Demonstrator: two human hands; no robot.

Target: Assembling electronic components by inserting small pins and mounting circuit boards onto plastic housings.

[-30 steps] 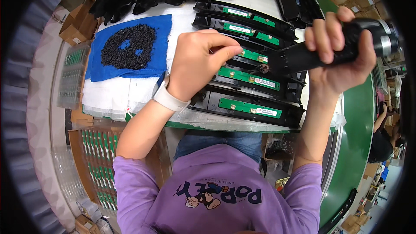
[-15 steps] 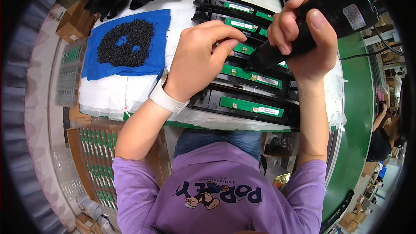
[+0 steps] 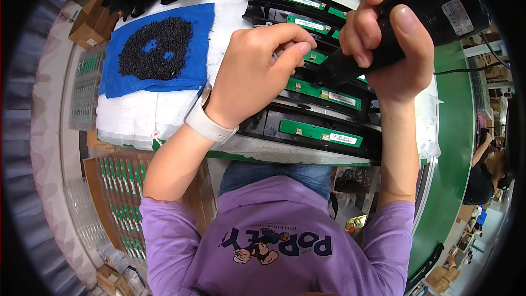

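Fingers of right hand (image 3: 392, 49) wrap a glossy black cylindrical driver (image 3: 422, 16); left hand (image 3: 257, 71) fingers pinch narrow above green boards (image 3: 323, 92).

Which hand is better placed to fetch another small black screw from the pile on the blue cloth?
The left hand, probably. It sits nearer the screw pile on the blue cloth, pinching something small at the green board. The right hand is wrapped around the black electric screwdriver.

Even, bright overhead light filled the centre of the frame; shadows were soft. Strong fisheye bending curved straight edges toward the dark circular rim, where detail at left and right blurred.
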